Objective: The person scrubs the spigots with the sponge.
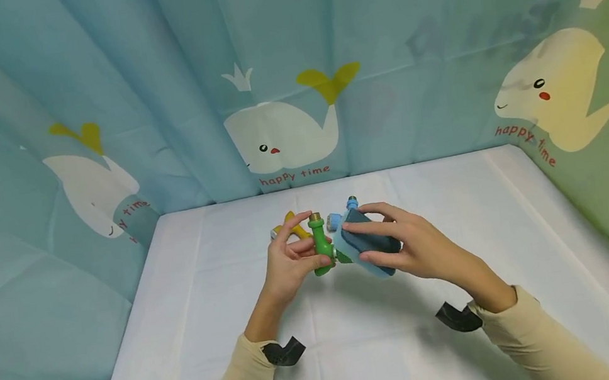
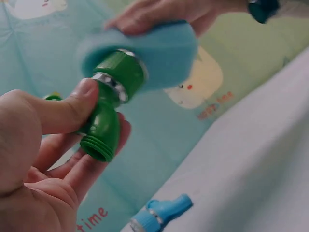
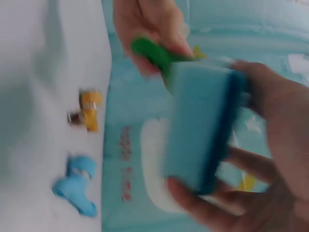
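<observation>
My left hand [image 1: 286, 265] pinches a green plastic tap [image 1: 321, 245] between thumb and fingers, its brass threaded end pointing up. In the left wrist view the tap [image 2: 107, 123] shows a threaded spout, a silver ring and a ribbed collar. My right hand [image 1: 422, 245] grips a two-layer sponge [image 1: 372, 242], light blue with a dark blue backing. The light side lies against the collar end of the tap, partly covering it. The sponge [image 3: 195, 121] is blurred in the right wrist view.
Behind the hands on the white table [image 1: 227, 301] lie a yellow tap [image 3: 90, 110] and a light blue tap [image 3: 77, 183]. A curtain [image 1: 180, 104] printed with whales borders the table at the back and sides.
</observation>
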A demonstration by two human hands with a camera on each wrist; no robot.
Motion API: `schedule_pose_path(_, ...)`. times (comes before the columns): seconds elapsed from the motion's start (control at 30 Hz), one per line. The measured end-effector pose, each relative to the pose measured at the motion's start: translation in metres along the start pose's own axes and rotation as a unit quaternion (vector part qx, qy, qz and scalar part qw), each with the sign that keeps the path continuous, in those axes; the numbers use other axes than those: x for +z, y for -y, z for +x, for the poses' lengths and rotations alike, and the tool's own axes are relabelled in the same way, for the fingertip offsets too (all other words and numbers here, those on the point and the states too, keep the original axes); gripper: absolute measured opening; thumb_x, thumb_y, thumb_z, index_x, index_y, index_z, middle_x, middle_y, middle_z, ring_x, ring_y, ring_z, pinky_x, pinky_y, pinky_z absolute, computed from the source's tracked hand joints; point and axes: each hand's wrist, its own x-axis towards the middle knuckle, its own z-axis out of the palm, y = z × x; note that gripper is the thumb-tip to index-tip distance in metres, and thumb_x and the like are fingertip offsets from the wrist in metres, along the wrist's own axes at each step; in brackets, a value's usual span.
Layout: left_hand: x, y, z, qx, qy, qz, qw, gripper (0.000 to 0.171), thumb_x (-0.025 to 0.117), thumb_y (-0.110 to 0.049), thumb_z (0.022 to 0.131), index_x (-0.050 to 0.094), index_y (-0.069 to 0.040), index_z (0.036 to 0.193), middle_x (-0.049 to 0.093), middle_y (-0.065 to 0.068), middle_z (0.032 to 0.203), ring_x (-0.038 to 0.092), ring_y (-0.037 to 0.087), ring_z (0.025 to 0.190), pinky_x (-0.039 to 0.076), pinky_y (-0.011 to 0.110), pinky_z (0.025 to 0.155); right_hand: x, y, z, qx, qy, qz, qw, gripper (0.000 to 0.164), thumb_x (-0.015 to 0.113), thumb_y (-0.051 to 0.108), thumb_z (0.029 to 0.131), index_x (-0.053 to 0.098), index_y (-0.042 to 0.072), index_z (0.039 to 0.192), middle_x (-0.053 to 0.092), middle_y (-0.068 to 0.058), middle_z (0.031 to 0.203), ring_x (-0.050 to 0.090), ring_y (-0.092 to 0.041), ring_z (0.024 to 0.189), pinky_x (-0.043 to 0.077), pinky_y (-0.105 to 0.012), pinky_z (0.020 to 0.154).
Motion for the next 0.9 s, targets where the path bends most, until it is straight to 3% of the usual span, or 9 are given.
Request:
schedule_pose_path(0.1,0.0,0.001,-0.001,-0.004,0.014,0.025,0.9996,0.083,0.083,0.008,0.079,0.044,-0.005,0.152,0.068,0.034,0.116,0.076,0.023,0.093,0.062,0.035,0.081,-0.011,-0.002,0.002,0.037,0.05,-0.024,0.998,0.051,0.08,0.031,0.092,0.066,0.025,0.14,0.056,-0.01,0.142,0.066,-0.021,0.108,0.059,-0.039,0.081)
schedule_pose_path(0.2,0.001,0.002,0.0,0.003,0.028,0.04,0.9988,0.083,0.083,0.009,0.079,0.045,-0.006,0.152,0.071,0.026,0.116,0.076,0.023,0.095,0.062,0.035,0.081,-0.016,0.0,0.006,0.04,0.076,-0.012,0.996,0.051,0.078,0.034,0.093,0.065,0.027,0.141,0.055,-0.008,0.143,0.065,-0.019,0.111,0.059,-0.039,0.085)
schedule_pose_path(0.3,0.001,0.001,0.0,0.013,0.037,0.041,0.9984,0.081,0.083,0.009,0.079,0.048,-0.008,0.15,0.07,0.028,0.117,0.076,0.024,0.094,0.063,0.035,0.079,-0.017,0.002,0.009,0.036,0.108,0.012,0.993,0.049,0.075,0.038,0.096,0.063,0.029,0.143,0.056,-0.006,0.143,0.064,-0.016,0.11,0.058,-0.037,0.087)
schedule_pose_path(0.43,0.0,0.002,-0.001,0.002,0.043,0.026,0.9987,0.08,0.083,0.008,0.08,0.048,-0.009,0.15,0.068,0.035,0.115,0.076,0.024,0.095,0.063,0.036,0.079,-0.019,-0.002,0.009,0.066,0.133,0.009,0.989,0.048,0.073,0.039,0.096,0.064,0.029,0.142,0.057,-0.005,0.14,0.064,-0.012,0.106,0.056,-0.036,0.085)
schedule_pose_path(0.57,-0.002,0.006,-0.002,-0.021,0.026,-0.01,0.9994,0.084,0.084,0.002,0.081,0.043,-0.012,0.153,0.07,0.031,0.115,0.075,0.024,0.1,0.062,0.038,0.084,-0.016,-0.006,0.006,0.052,0.073,0.035,0.995,0.052,0.078,0.029,0.094,0.063,0.025,0.143,0.056,-0.007,0.141,0.065,-0.016,0.11,0.058,-0.035,0.084)
schedule_pose_path(0.7,-0.001,0.012,0.0,-0.022,0.012,-0.114,0.9931,0.09,0.084,-0.008,0.084,0.033,-0.012,0.158,0.073,0.019,0.113,0.074,0.024,0.098,0.062,0.042,0.083,0.0,-0.003,0.004,0.002,-0.021,0.074,0.997,0.055,0.082,0.019,0.089,0.064,0.02,0.142,0.055,-0.01,0.143,0.065,-0.024,0.114,0.06,-0.036,0.078)
schedule_pose_path(0.8,0.005,0.014,0.001,-0.031,-0.015,-0.187,0.9817,0.087,0.076,0.0,0.091,0.025,-0.012,0.16,0.071,0.014,0.114,0.074,0.023,0.096,0.063,0.042,0.081,0.013,-0.004,0.0,0.002,-0.076,0.063,0.995,0.055,0.083,0.016,0.087,0.065,0.018,0.139,0.055,-0.012,0.143,0.064,-0.028,0.116,0.061,-0.042,0.079)
schedule_pose_path(0.9,0.011,0.014,0.001,-0.048,-0.057,-0.203,0.9764,0.08,0.061,0.014,0.095,0.025,-0.013,0.161,0.071,0.015,0.116,0.074,0.024,0.095,0.063,0.041,0.081,0.021,-0.006,-0.003,0.01,-0.12,0.046,0.992,0.055,0.084,0.018,0.087,0.066,0.018,0.138,0.053,-0.013,0.145,0.064,-0.026,0.111,0.061,-0.044,0.077)
